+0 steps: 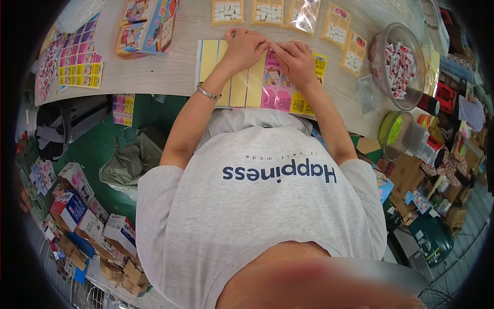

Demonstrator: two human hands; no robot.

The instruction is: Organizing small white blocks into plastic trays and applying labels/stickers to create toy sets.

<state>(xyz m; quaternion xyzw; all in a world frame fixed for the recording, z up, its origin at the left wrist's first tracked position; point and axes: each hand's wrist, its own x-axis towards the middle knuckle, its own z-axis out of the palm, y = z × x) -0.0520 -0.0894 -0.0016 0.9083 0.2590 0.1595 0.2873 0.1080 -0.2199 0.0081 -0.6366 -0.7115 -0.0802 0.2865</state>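
A sticker sheet lies flat at the table's near edge. Its left part is bare pale-yellow backing (239, 85); pink printed stickers (277, 82) and yellow ones (302, 104) cover the right part. My left hand (243, 50), with a bangle at its wrist, rests over the top of the backing, fingers curled and thumb and forefinger pinched. My right hand (296, 59) lies over the pink stickers. Its fingertips meet those of my left hand where backing and pink stickers join, both pinching there. Whether a sticker edge is lifted between them is too small to see.
Beyond my hands stand several trays of white pieces (267, 13). A clear bowl of small wrapped packets (399, 69) sits at right, a green-lined tub (395, 131) below it. At left are a display box (154, 31) and more sticker sheets (82, 54). Cartons (85, 211) crowd the floor.
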